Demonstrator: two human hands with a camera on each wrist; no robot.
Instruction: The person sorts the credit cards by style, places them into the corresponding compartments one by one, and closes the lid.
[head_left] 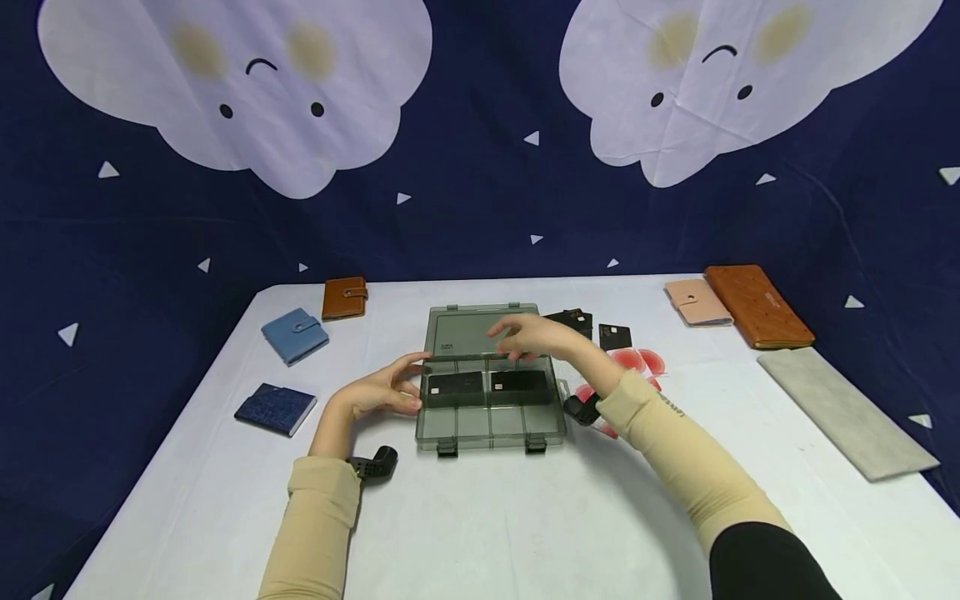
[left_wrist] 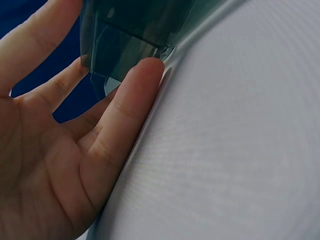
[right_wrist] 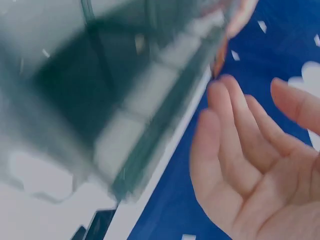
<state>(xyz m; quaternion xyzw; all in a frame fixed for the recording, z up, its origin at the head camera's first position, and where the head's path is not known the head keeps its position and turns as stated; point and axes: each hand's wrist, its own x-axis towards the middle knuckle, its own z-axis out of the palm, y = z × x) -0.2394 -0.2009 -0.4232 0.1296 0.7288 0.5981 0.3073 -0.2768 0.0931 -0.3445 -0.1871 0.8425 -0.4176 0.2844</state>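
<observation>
A translucent grey-green divided box lies on the table with its lid folded back behind it. Two black cards, a left card and a right card, lie side by side across its compartments. My left hand touches the box's left side with spread fingers; in the left wrist view a straight fingertip meets the box's lower edge. Over the back right of the box my right hand hovers, fingers relaxed and holding nothing. Its palm also shows bare in the right wrist view.
Right of the box lie more black cards and a red-patterned item. Blue, brown and navy small wallets sit at left. At right are a pink wallet, a large brown wallet and a grey flat piece.
</observation>
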